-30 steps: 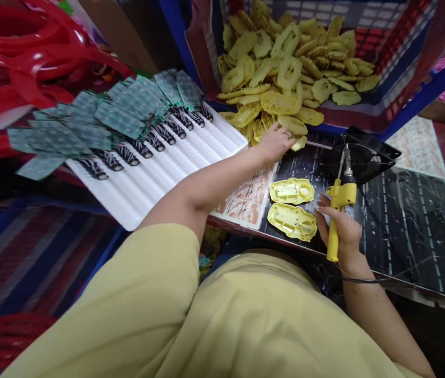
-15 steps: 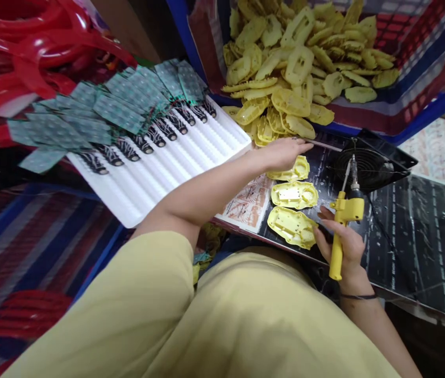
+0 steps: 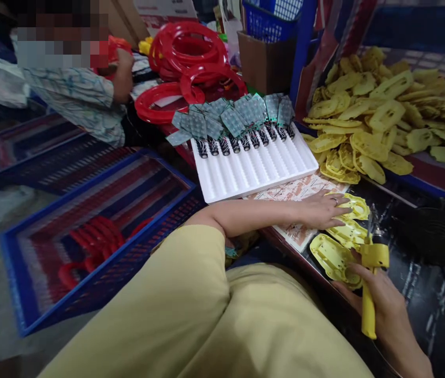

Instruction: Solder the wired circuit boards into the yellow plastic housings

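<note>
My left hand (image 3: pixel 322 209) lies flat with fingers stretched out, resting on a yellow plastic shell (image 3: pixel 354 206) on the dark work table (image 3: pixel 435 304). Two more yellow shells (image 3: pixel 332 256) lie just below it, nearer to me. My right hand (image 3: pixel 383 310) is wrapped round the yellow handle of a soldering iron (image 3: pixel 370 281), its tip pointing up beside the shells. A big heap of yellow shells (image 3: pixel 380 121) fills the bin at the back right.
A white ridged tray (image 3: pixel 254 168) holds a row of green circuit boards (image 3: pixel 234 118). Red plastic rings (image 3: pixel 187 68) are piled behind it. Blue crates (image 3: pixel 88 226) stand on the floor at left, one with red rings inside. Another person (image 3: pixel 76 89) works at the far left.
The view has swung left and up, showing the crates and the other person. My left hand has drawn back from the heap and settled flat on a third shell beside the other two.
</note>
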The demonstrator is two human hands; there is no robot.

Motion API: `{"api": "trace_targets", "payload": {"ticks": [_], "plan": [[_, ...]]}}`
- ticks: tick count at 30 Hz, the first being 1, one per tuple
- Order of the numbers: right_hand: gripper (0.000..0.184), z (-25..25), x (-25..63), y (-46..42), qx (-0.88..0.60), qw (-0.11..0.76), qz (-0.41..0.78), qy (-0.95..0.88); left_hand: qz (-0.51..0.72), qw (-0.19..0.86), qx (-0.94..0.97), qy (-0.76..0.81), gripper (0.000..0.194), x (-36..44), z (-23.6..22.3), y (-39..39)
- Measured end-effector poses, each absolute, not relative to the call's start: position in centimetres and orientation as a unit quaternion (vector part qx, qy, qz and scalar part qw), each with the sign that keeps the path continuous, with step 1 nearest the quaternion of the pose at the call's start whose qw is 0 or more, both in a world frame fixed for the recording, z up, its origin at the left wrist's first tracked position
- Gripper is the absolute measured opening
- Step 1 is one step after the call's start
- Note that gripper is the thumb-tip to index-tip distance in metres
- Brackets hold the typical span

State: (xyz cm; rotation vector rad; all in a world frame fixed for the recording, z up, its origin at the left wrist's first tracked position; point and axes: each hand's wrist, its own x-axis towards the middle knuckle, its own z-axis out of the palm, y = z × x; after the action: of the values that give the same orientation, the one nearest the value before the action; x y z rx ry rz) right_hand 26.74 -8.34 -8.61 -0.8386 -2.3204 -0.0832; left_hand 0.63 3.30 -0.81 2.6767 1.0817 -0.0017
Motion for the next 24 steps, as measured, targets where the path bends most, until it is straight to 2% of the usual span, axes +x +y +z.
{"api": "trace_targets", "payload": {"ticks": [4, 12, 15, 19, 24], "plan": [[0.035, -7.9, 26.1, -8.6, -0.346, 0.371, -0.077, -0.858, 0.019, 0.101, 0.892, 0.44, 0.038, -3.1, 1.5, 5.4], [0.063, -7.7, 24.7, -8.9, -0.389, 0.413, -0.169, -0.806, 0.052, -0.085, 0.69, 0.717, 0.037, -16.0, 5.8, 15.1], [0.071, -7.1, 24.2, -8.7, -0.371, 0.415, -0.194, -0.808, 0.061, -0.093, 0.697, 0.708, 0.041, -17.5, 5.3, 17.6], [0.076, -6.5, 23.9, -8.6, -0.372, 0.427, -0.168, -0.807, 0.076, -0.087, 0.756, 0.644, 0.041, -15.8, 4.0, 19.4], [0.082, -7.0, 24.2, -8.8, -0.377, 0.435, -0.147, -0.805, 0.016, -0.11, 0.782, 0.614, 0.046, -14.6, 2.1, 21.4]]}}
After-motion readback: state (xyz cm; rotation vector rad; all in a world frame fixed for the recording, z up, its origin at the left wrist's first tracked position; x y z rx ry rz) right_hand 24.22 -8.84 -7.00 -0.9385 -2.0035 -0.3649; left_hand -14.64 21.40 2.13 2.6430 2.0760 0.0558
